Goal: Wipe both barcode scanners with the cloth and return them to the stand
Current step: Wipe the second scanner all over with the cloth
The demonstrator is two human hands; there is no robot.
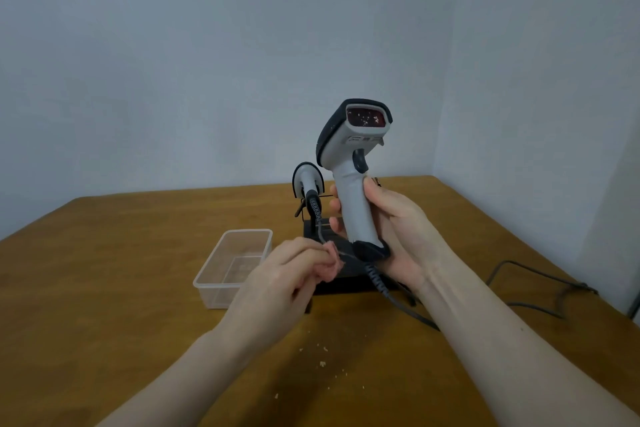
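Note:
My right hand (391, 232) grips the handle of a grey and black barcode scanner (353, 156), held upright above the table with its red window facing me. Pale specks dot that window. My left hand (280, 284) is closed around a small bunched pink cloth (331, 265), low and left of the scanner's base, not touching the scanner. A second scanner (307, 180) rests on the black stand (341, 274) behind my hands, head away from me, its coiled cable hanging down.
A clear plastic tub (214, 282) sits on the wooden table (104, 288) left of the stand. Dark cables (533, 288) trail across the table to the right. Small crumbs (322, 362) lie near the front. Walls close off the back and right.

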